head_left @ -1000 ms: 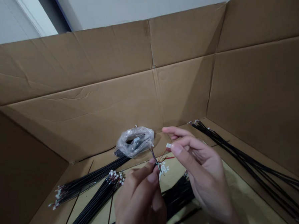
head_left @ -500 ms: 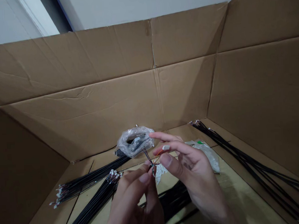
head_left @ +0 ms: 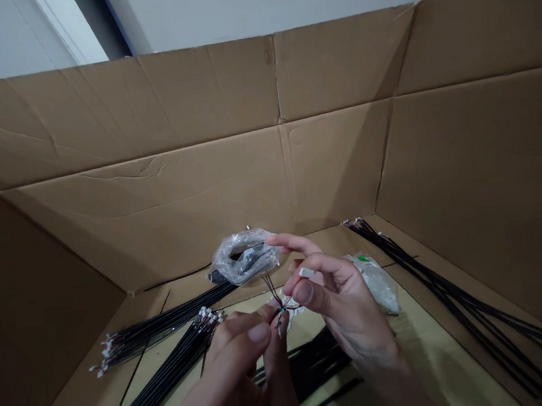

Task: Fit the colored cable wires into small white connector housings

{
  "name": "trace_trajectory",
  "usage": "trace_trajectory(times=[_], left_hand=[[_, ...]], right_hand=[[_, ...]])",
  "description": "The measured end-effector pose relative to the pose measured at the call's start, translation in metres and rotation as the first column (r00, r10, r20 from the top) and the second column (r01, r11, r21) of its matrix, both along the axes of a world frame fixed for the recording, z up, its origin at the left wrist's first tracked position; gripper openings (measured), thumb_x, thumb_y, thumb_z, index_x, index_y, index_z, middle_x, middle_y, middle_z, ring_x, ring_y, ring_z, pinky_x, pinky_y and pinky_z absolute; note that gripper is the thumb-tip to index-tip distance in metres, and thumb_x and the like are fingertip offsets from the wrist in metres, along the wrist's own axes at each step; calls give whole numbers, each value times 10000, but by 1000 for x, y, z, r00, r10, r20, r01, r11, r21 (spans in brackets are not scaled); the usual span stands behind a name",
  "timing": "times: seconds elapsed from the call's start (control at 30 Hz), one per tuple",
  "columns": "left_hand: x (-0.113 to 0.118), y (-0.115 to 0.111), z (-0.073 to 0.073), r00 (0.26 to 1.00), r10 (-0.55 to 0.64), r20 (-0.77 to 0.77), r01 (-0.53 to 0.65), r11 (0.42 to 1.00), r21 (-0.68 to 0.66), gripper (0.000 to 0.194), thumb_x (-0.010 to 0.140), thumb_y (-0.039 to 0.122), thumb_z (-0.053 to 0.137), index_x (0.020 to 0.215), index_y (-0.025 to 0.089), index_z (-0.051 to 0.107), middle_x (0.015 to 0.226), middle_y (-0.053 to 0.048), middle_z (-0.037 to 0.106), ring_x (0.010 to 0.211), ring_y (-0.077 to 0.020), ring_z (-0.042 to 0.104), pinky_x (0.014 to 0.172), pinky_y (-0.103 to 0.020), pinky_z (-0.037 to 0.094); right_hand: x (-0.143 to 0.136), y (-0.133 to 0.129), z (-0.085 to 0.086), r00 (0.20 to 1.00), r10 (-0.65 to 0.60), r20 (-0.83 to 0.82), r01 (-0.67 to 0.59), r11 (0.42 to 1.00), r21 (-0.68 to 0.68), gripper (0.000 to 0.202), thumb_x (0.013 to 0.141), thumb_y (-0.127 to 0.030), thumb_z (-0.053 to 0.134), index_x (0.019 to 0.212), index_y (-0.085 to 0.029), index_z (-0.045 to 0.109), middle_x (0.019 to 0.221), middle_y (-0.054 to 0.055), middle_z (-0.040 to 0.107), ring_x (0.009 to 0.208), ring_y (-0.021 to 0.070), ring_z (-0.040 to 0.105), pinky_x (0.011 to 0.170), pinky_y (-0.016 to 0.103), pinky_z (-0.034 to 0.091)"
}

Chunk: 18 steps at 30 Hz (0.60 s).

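Between the fingertips of my left hand (head_left: pixel 247 362) is the end of a cable, with its thin coloured wires (head_left: pixel 279 304) fanning out past the fingers. Dark strands point up, and a green one bends down. My right hand (head_left: pixel 344 302) pinches a small white connector (head_left: pixel 307 273) between thumb and index finger, with an orange wire running close to it. The other right fingers stretch toward the clear plastic bag behind. White connector pieces (head_left: pixel 295 311) lie on the surface beneath the hands, mostly covered by them.
Cardboard walls (head_left: pixel 196 170) surround the work surface. At left lie bundles of black cables (head_left: pixel 162 372) with white-ended tips; another cable bundle (head_left: pixel 443 291) runs along the right. A clear plastic bag (head_left: pixel 244 259) sits at the back, and a second bag (head_left: pixel 379 282) is behind my right hand.
My right thumb and index finger have closed around the white connector, which has shifted slightly right and down. The wires in my left hand have spread and sit a little lower.
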<state>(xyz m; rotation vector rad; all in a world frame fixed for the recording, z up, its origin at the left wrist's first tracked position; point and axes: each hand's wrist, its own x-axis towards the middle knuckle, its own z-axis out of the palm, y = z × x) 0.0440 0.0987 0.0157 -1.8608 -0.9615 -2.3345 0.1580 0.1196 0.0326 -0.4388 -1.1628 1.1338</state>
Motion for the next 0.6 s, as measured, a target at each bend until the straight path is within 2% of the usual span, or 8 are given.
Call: trace_trajectory(times=[0.23, 0.33, 0.43, 0.5, 0.6], left_hand=[[-3, -1, 7, 998, -21, -63, 20, 1000, -20, 345, 755, -47, 698, 930, 248, 659, 715, 64, 723, 590, -127, 720, 480, -210, 598], [-4, -1, 9, 999, -33, -15, 33, 999, -11, 302, 797, -17, 654, 930, 255, 661, 729, 58, 728, 598, -119, 724, 471, -200, 594], [-6, -2, 12, 999, -10, -37, 11, 1000, 21, 346, 721, -50, 711, 915, 233, 671, 722, 76, 734, 590, -103, 715, 488, -174, 596], [-6, -2, 13, 998, 2, -70, 0, 1000, 19, 359, 698, -59, 728, 896, 234, 671, 694, 83, 733, 575, -104, 709, 489, -175, 601], [-3, -1, 10, 999, 4, -53, -4, 1000, -6, 291, 789, 15, 702, 902, 281, 667, 656, 66, 719, 534, -133, 697, 421, -218, 583]], right_hand=[[3, -4, 1, 989, -110, 100, 106, 994, 39, 48, 831, -323, 848, 793, -339, 825, 1317, -31, 710, 1253, 230, 595, 1184, 451, 366], [5, -7, 2, 974, -147, 171, 138, 988, 66, 65, 849, -293, 831, 794, -326, 816, 1360, -31, 691, 1256, 237, 594, 1165, 462, 379], [6, -8, 4, 963, -167, 211, 152, 985, 85, 82, 849, -279, 830, 781, -319, 808, 1365, -32, 693, 1268, 245, 585, 1164, 473, 367], [5, -8, 5, 965, -164, 205, 152, 986, 75, 85, 850, -279, 829, 776, -314, 806, 1355, -25, 700, 1286, 250, 575, 1174, 477, 352], [3, -7, 4, 987, -122, 108, 119, 992, 39, 67, 847, -293, 831, 786, -306, 808, 1326, -11, 714, 1316, 248, 567, 1181, 466, 355]])
